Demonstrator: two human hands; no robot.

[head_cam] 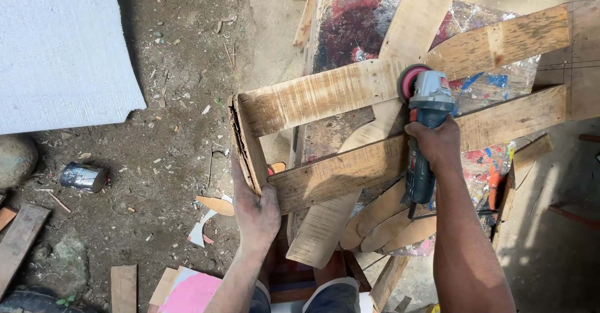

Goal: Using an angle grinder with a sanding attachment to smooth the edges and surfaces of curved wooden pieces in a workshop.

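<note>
We look down on a wooden frame (400, 116) of rough slats that lies across a paint-splashed desk (356, 19), its near-left corner jutting past the desk's left edge over the dirt ground (181, 100). That overhang seems to be why our left hand (256, 210) sits where it does — it clamps the frame's short end piece at that corner, fingers curled under and thumb on top, apparently to keep the loose structure from shifting.

Our right hand (437, 141) is closed firmly around the body of an angle grinder (425, 131), knuckles up, wrist straight above the lower slat. The grinder points away from us, its red-rimmed disc (409, 78) at the far end and meeting the upper slat where a lighter diagonal plank (375, 138) crosses beneath. We judge that holding the tool along its length gives steady pressure on the disc; whether the disc is spinning we cannot tell.

Under the frame, near the desk's near edge, curved wooden cut-outs (387, 222) lie stacked like fingers, partly hidden by the lower slat. Off the desk, on the ground to the left, lie a dented metal can (82, 176), scattered wood scraps and a grey textured sheet (59, 44) at the top-left corner. A pink board (190, 291) lies by our knees.
</note>
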